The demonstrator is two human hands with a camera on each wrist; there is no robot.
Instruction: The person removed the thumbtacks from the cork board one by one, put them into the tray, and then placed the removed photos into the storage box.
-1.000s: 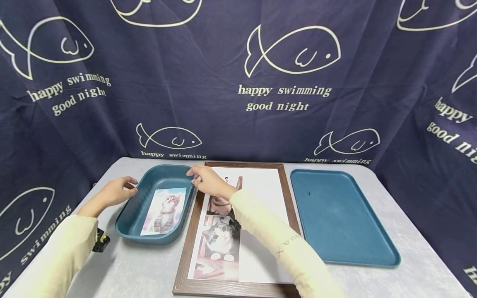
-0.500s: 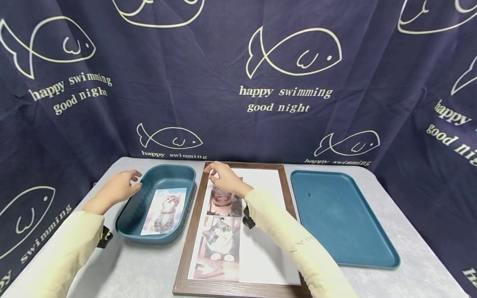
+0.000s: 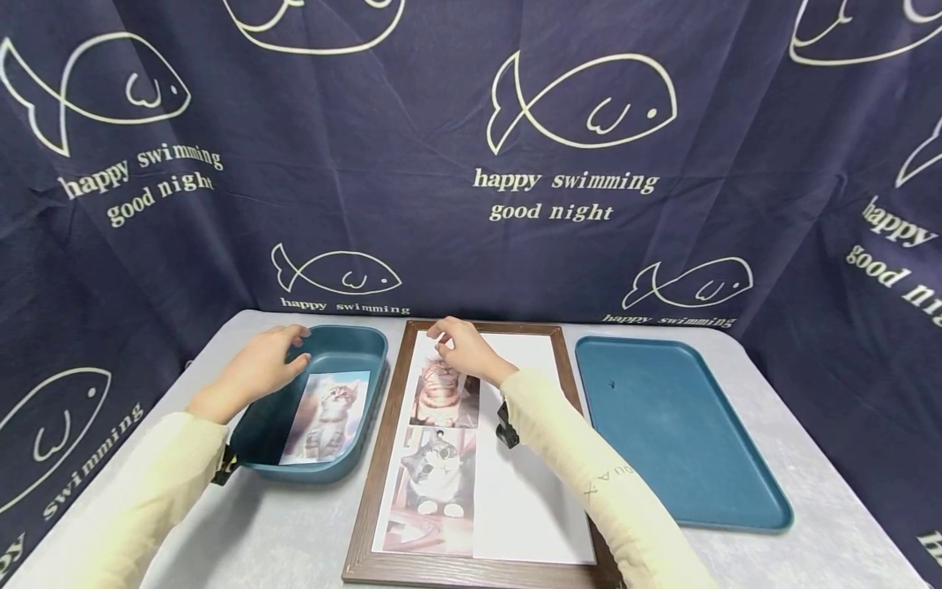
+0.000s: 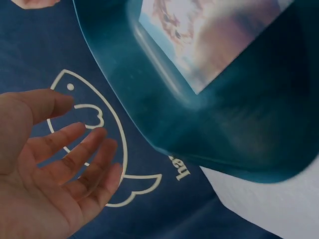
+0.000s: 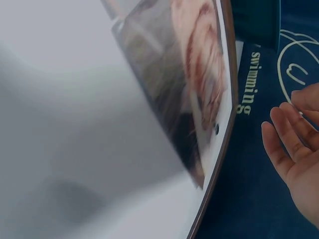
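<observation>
Left hand (image 3: 257, 370), loose, moved right, blue bin (image 3: 346, 341) below it; right hand (image 3: 471, 352), loose, moved right, top cat picture (image 3: 440, 397) below.

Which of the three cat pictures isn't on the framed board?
The kitten picture, which lies inside the teal bin; the orange cat picture and the gray-and-white cat picture are on the framed board.

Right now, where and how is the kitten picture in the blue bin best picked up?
I'd pinch the kitten picture by its far left corner, from above and the left, with the left hand: bare floor of the blue bin borders that corner, while the right edge lies near the wall.
</observation>
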